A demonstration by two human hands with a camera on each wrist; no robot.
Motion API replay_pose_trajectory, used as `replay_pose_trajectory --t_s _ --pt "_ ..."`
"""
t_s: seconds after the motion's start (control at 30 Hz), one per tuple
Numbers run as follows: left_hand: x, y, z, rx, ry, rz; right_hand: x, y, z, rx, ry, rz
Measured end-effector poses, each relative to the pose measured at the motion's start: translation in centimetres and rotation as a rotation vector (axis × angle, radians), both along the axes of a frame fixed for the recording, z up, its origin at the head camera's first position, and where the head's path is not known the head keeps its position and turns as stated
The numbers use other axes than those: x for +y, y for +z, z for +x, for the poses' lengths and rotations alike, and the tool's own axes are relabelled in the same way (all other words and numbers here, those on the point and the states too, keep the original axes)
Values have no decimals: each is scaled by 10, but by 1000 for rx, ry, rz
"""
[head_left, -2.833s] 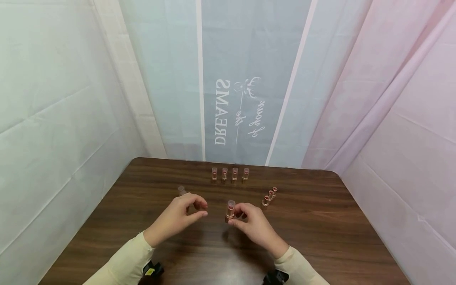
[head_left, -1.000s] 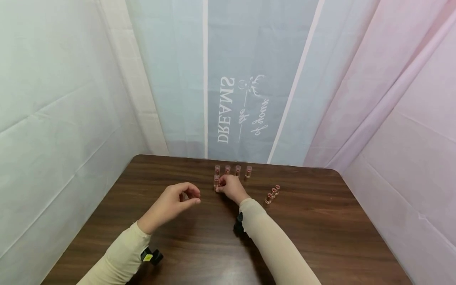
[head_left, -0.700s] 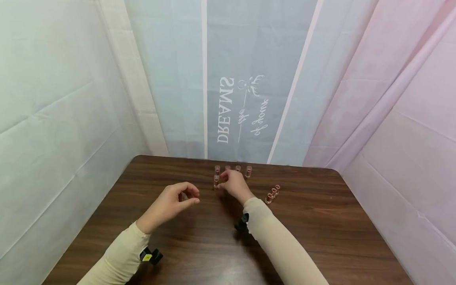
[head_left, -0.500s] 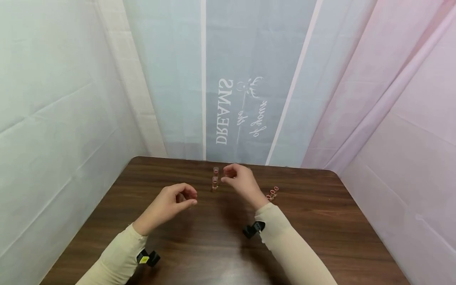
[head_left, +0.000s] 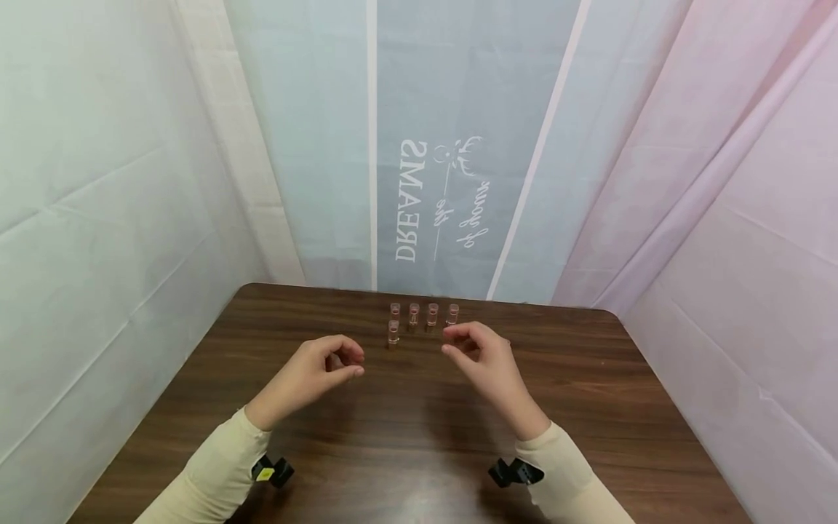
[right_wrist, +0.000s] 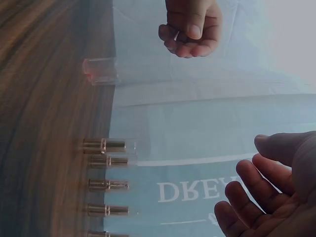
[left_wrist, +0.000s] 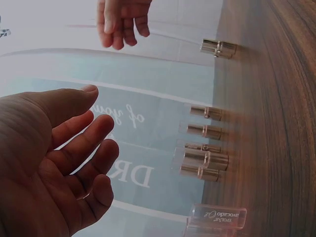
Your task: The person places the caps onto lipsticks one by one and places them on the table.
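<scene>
My left hand (head_left: 313, 375) hovers over the left of the table with its fingers loosely bent and nothing in them. My right hand (head_left: 487, 364) is raised right of centre, thumb and fingers apart, also holding nothing. Between and beyond the hands, a clear-capped lipstick (head_left: 393, 333) stands upright in front of the left end of a short row of matching lipsticks (head_left: 433, 314). In the right wrist view these gold-coloured tubes (right_wrist: 106, 185) stand side by side. Gold tubes without clear caps (left_wrist: 218, 48) appear in the left wrist view; my right hand hides them in the head view.
Clear caps with a pink tint (left_wrist: 217, 217), printed with lettering, stand on the left part of the table, hidden behind my left hand in the head view. The dark wood table (head_left: 406, 437) ends at a printed curtain (head_left: 432, 145), with pale cloth at both sides.
My right hand has set the capped lipstick down before the row's left end, let go, and drawn back to the right. The left hand moved slightly left, then stayed nearly still.
</scene>
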State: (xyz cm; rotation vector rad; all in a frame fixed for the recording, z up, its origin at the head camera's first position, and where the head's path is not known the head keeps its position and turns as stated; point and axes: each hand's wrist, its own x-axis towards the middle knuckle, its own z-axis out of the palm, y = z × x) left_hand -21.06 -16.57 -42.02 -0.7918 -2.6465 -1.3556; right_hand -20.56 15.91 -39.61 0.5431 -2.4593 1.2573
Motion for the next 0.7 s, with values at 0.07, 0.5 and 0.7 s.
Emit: replay_pose_trajectory --t_s 0.07,0.5,0.7 --pt "0 -1 0 -3 -8 4 3 -3 3 10 2 0" --pt "1 -2 2 1 -8 -23 13 -12 12 54 -5 30" --pt "-9 2 -5 40 30 0 19 -7 11 89 -24 40"
